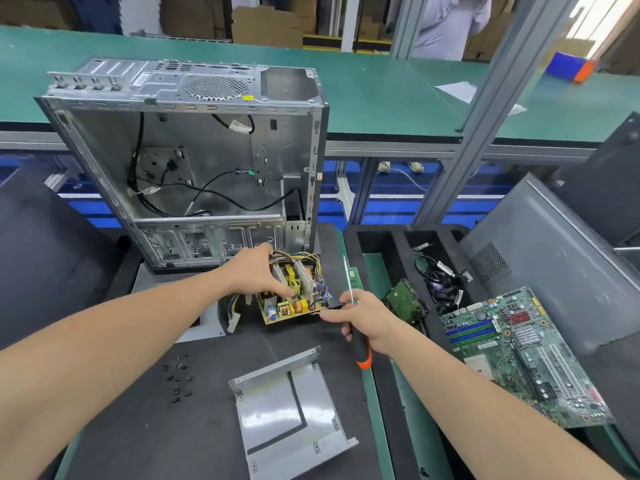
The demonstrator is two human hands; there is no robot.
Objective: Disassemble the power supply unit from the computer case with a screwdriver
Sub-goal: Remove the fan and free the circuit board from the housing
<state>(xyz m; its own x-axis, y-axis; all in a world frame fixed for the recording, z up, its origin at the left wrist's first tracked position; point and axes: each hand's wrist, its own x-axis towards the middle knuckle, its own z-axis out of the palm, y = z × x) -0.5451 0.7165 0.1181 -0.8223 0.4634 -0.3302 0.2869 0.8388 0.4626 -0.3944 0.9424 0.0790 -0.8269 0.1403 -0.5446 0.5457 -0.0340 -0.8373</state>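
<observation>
Frame centre: left hand grips the yellow power-supply circuit board below the grey steel case; right hand, clutching the orange-handled screwdriver, could gouge components if it slips.

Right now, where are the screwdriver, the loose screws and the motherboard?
screwdriver point(362, 353): head view, on its black and orange handle.
screws point(171, 378): head view, on one screw near the middle of the scattered group.
motherboard point(526, 362): head view, on the middle of the green board.
</observation>
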